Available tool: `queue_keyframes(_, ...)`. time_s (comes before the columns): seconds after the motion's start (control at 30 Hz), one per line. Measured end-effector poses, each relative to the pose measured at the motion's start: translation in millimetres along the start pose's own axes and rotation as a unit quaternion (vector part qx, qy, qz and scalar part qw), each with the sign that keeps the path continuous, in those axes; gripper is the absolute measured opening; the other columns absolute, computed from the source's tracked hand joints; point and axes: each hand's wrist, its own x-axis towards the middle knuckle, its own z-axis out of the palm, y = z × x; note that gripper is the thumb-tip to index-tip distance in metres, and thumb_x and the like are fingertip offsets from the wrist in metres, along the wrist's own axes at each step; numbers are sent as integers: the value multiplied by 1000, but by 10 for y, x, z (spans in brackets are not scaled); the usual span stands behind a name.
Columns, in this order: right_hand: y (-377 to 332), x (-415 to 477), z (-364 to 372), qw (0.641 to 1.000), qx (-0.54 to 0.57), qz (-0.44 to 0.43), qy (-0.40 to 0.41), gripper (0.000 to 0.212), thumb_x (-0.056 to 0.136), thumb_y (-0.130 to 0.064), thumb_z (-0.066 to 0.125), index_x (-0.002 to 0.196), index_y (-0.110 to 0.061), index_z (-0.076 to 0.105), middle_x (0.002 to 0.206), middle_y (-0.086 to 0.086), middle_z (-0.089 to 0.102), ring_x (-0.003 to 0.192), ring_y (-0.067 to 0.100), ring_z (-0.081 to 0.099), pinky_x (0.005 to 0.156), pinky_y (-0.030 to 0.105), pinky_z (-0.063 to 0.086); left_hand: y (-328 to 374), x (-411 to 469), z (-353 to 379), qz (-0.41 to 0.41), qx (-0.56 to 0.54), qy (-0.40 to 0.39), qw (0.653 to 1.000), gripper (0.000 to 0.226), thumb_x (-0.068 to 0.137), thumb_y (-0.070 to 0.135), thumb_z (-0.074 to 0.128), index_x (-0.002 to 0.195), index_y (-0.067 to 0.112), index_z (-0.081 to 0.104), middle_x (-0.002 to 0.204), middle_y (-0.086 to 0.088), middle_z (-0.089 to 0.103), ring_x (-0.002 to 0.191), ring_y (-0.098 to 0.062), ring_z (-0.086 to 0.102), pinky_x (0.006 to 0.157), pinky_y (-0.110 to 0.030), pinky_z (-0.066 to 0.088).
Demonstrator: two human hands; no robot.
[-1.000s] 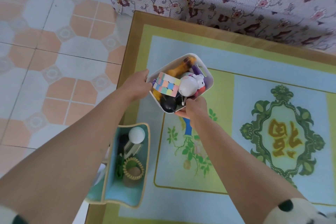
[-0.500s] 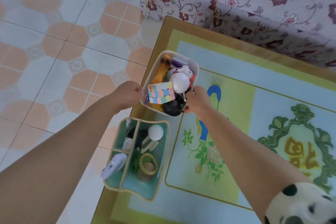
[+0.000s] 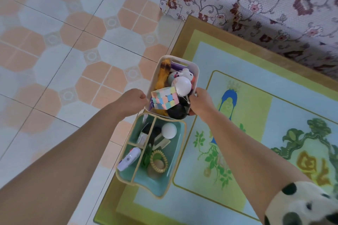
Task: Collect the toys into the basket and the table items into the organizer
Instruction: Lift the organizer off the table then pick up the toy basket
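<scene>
A: Hands (image 3: 132, 99)?
B: Both on the basket (image 3: 194, 68). Left hand curled shut against the left side of the near end, right hand (image 3: 200, 103) wrapped round the near right corner. Held well apart, the basket's width between them.

A: Basket itself?
B: White, narrow, handle slot at the far end. Hard to tell whether lifted or resting. Seen at the left edge of the table (image 3: 182, 42), far end reaching out over the tiled floor (image 3: 73, 60).

A: Contents?
B: Full to the rim. Pastel cube (image 3: 165, 100) on top at the near end, tilted. White ball (image 3: 182, 86) just beyond it, touching. Black round toy (image 3: 176, 111) under the cube at the near right. Yellow-brown plush (image 3: 163, 76) along the left wall. Small white figure (image 3: 186, 74) and something purple at the far end, too jumbled to name.

A: Organizer?
B: Teal with a tan rim (image 3: 179, 151), directly below the basket in the frame, near ends almost overlapping. Placed on the table's left edge. Divided: two small compartments on the left, one large on the right.

A: Inside?
B: White device (image 3: 129, 159) in the near-left compartment, sticking out. White round knob (image 3: 169, 129) in the large one toward the far end, coiled yellow hair tie (image 3: 158, 160) nearer. Something green beside the tie, unclear.

A: Around it?
B: Floral cloth (image 3: 256, 5) draped beyond the table. Spotted sleeve (image 3: 300, 204) at the lower right.
</scene>
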Motion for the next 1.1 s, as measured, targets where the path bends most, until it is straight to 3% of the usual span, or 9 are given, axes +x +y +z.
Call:
queue_keyframes(0.27, 44, -81, 46, 1000, -15, 16, 9, 25, 99, -17, 34, 112, -10, 54, 100, 13, 62, 68, 32, 70, 62, 43, 61, -46, 7, 43, -7, -24, 4, 1000, 24, 91, 14, 48, 106, -1, 59, 114, -20, 61, 110, -36, 57, 94, -50, 49)
queue_keyframes(0.4, 92, -144, 89, 999, -5, 33, 3, 24, 98, -12, 34, 110, -6, 54, 99, 13, 60, 62, 26, 67, 52, 31, 58, -22, 18, 66, -12, -40, -25, 999, 48, 96, 27, 47, 141, 9, 41, 146, -10, 44, 130, -31, 45, 108, -47, 40)
queue_keyframes(0.43, 91, -142, 97, 999, -19, 27, 8, 23, 97, -8, 36, 110, -3, 54, 99, 14, 59, 65, 24, 64, 49, 27, 55, -15, 24, 79, -7, -47, -35, 998, 48, 99, 34, 42, 141, 12, 41, 149, -9, 42, 131, -30, 44, 110, -47, 38)
queue_keyframes(0.53, 101, -130, 147, 999, -21, 10, 32, 23, 97, -7, 35, 108, -1, 54, 98, 13, 56, 73, 20, 53, 49, 24, 45, -13, 57, 119, 4, -78, -55, 995, 45, 102, 47, 25, 122, 15, 49, 133, -13, 55, 123, -28, 50, 108, -47, 39)
queue_keyframes(0.67, 141, -115, 228, 999, -13, 9, 51, 22, 96, -10, 34, 105, -5, 53, 94, 9, 55, 83, 24, 54, 68, 34, 48, -39, 122, 125, 0, -100, -71, 992, 54, 98, 57, 23, 125, 17, 46, 128, -11, 58, 119, -28, 52, 108, -47, 40)
queue_keyframes(0.8, 162, -120, 227, 998, -29, 10, 60, 18, 97, -10, 33, 101, -7, 50, 92, 7, 51, 80, 22, 50, 61, 30, 40, -64, 143, 137, 6, -98, -79, 992, 59, 95, 61, 24, 129, 18, 45, 124, -8, 59, 116, -25, 54, 106, -48, 42)
queue_keyframes(0.97, 143, -197, 212, 998, 4, 27, 54, 18, 95, -13, 34, 102, -9, 50, 92, 6, 55, 88, 29, 61, 76, 46, 57, -83, 120, 104, 8, -77, -90, 993, 70, 93, 65, 23, 141, 16, 37, 140, -8, 49, 127, -27, 46, 109, -49, 38)
queue_keyframes(1.03, 153, -298, 208, 998, 29, 32, 48, 20, 97, -19, 34, 102, -10, 50, 95, 9, 57, 83, 27, 63, 70, 43, 57, -84, 80, 96, 1, -63, -81, 995, 74, 92, 67, 23, 140, 13, 37, 141, -8, 46, 126, -30, 45, 109, -49, 38)
queue_keyframes(1.1, 180, -460, 222, 997, 44, 44, 39, 29, 101, -30, 32, 108, -8, 51, 97, 8, 55, 75, 20, 56, 59, 37, 54, -108, 35, 88, -4, -49, -74, 996, 70, 94, 64, 23, 129, 8, 47, 128, -11, 50, 118, -31, 50, 107, -49, 41)
